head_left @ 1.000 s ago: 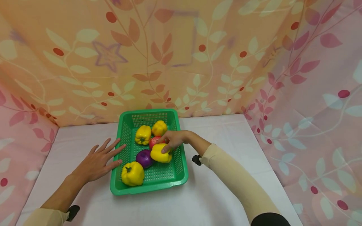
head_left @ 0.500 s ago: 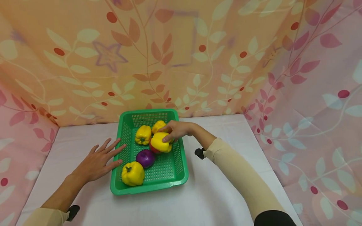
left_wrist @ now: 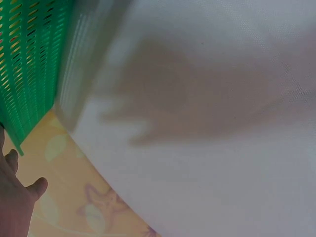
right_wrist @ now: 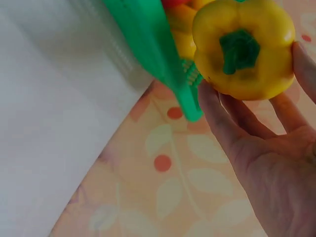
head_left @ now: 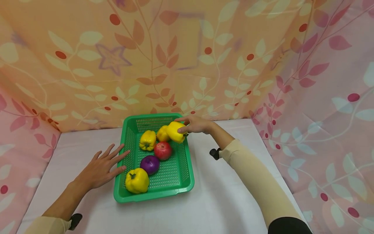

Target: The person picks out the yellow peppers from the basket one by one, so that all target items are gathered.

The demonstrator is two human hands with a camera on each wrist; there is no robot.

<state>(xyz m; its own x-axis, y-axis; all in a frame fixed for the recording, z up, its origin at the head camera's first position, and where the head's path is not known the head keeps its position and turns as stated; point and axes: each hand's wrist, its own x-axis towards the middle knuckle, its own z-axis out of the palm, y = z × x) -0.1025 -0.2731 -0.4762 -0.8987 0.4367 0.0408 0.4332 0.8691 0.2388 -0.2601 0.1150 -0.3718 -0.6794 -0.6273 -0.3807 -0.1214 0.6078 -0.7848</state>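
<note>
My right hand [head_left: 197, 125] grips a yellow bell pepper [head_left: 176, 132] at the right rim of the green basket [head_left: 190, 172], near its far corner. In the right wrist view the fingers of the right hand [right_wrist: 271, 163] wrap round the pepper [right_wrist: 247, 49], its green stem facing the camera. My left hand [head_left: 97, 169] is spread, fingertips on the basket's left rim. Inside the basket lie two yellow peppers [head_left: 147, 140] [head_left: 163, 133] at the back, a red round fruit [head_left: 163, 150], a purple round one [head_left: 150, 164] and a yellow pepper [head_left: 137, 180] near the front left.
The basket stands on a white-covered table [head_left: 222, 195]. Patterned cloth [head_left: 187, 65] hangs behind the table and along both sides. The left wrist view shows the basket's outer wall [left_wrist: 29, 64] and a hand shadow on the white surface.
My right hand has lifted the yellow pepper and carried it back and to the right, to the basket's rim, uncovering the red fruit. The left hand stays where it was.
</note>
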